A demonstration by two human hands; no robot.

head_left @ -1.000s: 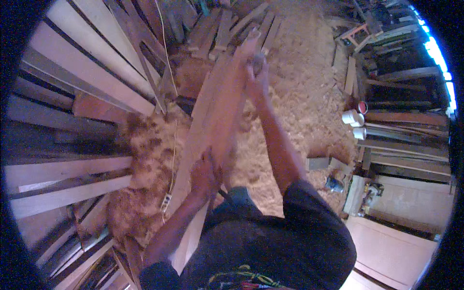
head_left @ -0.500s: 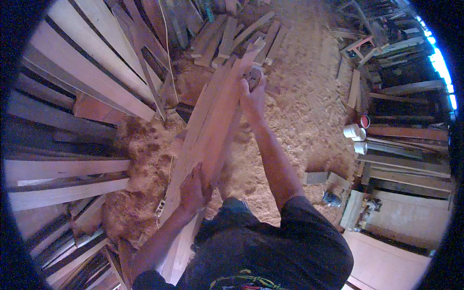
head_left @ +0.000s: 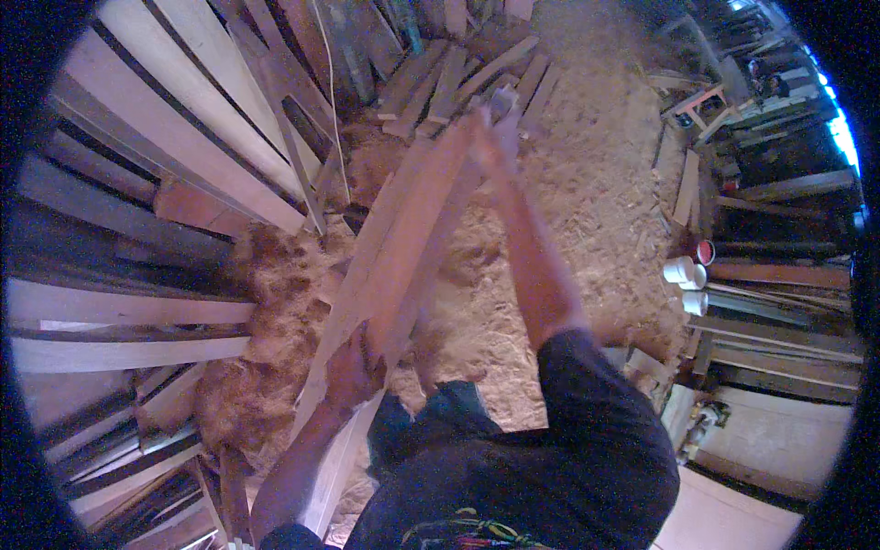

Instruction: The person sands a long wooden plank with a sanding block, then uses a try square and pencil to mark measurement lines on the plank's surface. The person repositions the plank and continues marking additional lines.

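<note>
Holding the near end of a narrow reddish wooden board (head_left: 414, 234) in the left grip (head_left: 352, 374), with fingers apparently closed round it, probably to keep it from sliding. Running lengthwise from the left grip up to the right grip (head_left: 491, 151), on or against a longer plank (head_left: 357, 275) under the left forearm; likely so set for support. At the far tip, curled beside the board's edge with the right grip, but too blurred to tell how tightly, or whether round anything. Cannot tell the small greyish piece (head_left: 502, 103) just beyond the right grip from the board's own end. Near the right grip, on the far side, short timber offcuts (head_left: 446, 82). Below and to the right of both grips, wood shavings (head_left: 614, 220). Well to the right, white buckets (head_left: 678, 269). Well left of the left grip, long sawn planks (head_left: 137, 354), ranked side by side perhaps to save room.
</note>
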